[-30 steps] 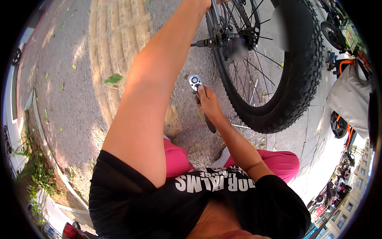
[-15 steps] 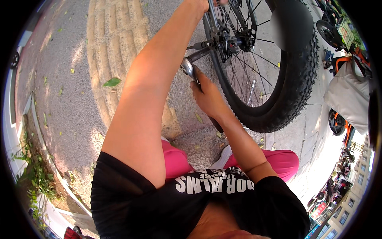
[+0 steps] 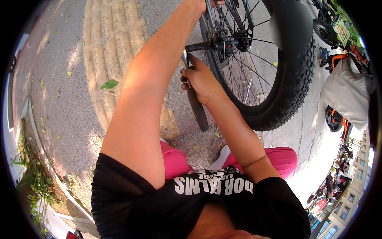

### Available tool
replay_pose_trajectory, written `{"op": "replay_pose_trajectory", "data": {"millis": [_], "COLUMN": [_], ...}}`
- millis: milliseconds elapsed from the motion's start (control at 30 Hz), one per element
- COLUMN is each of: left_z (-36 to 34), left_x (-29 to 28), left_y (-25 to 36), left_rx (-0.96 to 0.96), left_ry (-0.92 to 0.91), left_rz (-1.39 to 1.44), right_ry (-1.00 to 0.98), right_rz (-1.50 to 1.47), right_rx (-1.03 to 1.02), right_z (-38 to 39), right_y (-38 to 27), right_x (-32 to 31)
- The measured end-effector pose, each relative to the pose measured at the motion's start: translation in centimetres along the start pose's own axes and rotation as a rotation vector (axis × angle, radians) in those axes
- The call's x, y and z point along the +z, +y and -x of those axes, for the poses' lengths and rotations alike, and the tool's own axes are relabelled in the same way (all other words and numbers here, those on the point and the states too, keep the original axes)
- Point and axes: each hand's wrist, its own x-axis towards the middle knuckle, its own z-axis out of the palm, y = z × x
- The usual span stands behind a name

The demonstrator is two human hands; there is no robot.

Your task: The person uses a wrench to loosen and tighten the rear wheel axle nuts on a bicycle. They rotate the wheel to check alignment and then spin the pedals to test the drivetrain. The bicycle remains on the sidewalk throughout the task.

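Outdoors on grey pavement: clasping ratchet wrench with right fingers curled round (can't tell grip of left fingers, cropped).

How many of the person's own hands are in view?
2: the left hand, partly cut off at the top edge; the right hand, holding the black-handled silver metal wrench.

White capital lettering on black shirt, red sign illegible
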Motion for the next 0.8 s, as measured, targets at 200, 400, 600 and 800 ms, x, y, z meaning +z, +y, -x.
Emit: {"op": "replay_pose_trajectory", "data": {"millis": [200, 400, 600, 800], "left_z": [-0.1, -0.1, 0.2, 0.1], "left_x": [-0.5, 0.1, 0.0, -0.5], "left_y": [0.3, -0.1, 0.2, 0.4], "left_rx": [0.002, -0.009, -0.016, 0.012], "left_ry": [-0.009, 0.023, 0.031, 0.031], "left_rz": [0.011, 0.016, 0.035, 0.032], "right_ry": [-0.066, 0.060, 0.219, 0.239], "right_rz": [-0.125, 0.078, 0.589, 0.545], "right_rx": [0.123, 0.011, -0.320, -0.422], "right_z": [-0.3, -0.8, -3.5, -8.8], "right_y": [-2.8, 2.0, 7.3, 8.6], "right_x": [0.1, -1.4, -1.7, -0.8]}}
